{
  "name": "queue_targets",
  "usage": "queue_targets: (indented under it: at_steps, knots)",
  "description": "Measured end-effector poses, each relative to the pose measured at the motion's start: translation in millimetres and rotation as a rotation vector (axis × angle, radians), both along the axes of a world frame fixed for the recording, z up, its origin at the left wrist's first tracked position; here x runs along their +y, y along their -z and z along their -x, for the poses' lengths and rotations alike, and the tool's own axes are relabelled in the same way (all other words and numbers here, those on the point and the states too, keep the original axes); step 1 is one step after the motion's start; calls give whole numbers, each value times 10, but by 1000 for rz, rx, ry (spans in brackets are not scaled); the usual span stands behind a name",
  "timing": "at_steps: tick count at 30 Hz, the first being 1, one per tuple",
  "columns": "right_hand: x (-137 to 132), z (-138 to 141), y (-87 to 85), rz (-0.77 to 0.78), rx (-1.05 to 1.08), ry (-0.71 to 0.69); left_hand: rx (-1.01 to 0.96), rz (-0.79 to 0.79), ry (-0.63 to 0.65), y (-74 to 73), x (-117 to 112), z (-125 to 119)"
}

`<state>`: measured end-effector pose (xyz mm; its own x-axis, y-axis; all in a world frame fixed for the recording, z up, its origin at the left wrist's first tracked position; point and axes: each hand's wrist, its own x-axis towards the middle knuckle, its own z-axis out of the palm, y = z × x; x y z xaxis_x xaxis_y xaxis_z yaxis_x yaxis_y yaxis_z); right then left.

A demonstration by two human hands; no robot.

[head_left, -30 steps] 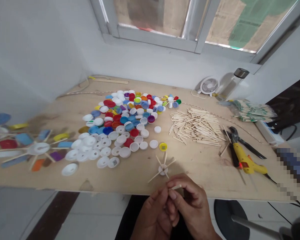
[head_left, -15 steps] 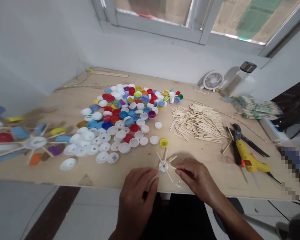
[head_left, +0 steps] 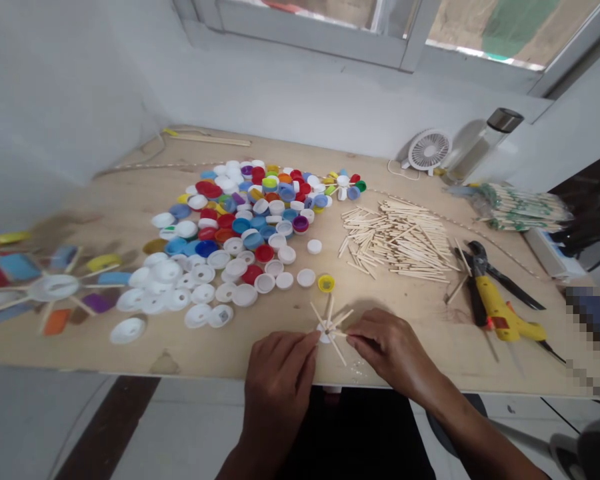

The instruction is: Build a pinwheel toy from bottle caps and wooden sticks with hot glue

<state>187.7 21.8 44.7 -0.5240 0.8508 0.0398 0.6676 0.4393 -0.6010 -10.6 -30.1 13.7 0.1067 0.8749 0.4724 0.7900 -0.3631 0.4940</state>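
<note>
Near the table's front edge lies a small white bottle cap with several short wooden sticks fanning out from it like spokes. My left hand has its thumb and fingers closed at the cap's left edge, its fingertips covering that side. From the right, my right hand pinches the outer end of a wooden stick that points towards it. Just beyond the spokes sits a yellow bottle cap. Small clear bits are scattered on the wood in front of my right hand.
Many coloured and white bottle caps spread across the left and middle. A stick pile lies beyond my right hand. A yellow glue gun and pliers lie right. A larger spoked wheel stands left; a small fan stands behind.
My left fingertips have come in closer against the cap's left side. My right hand still pinches the stick, slightly nearer the cap. The camera view has shifted a little.
</note>
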Motion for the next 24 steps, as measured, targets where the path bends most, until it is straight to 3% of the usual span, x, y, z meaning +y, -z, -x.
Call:
queue_targets:
  at_steps: [24]
  knots:
    - [-16,51,-70,-24,-117,4,43,-23,17,41,-15,-9]
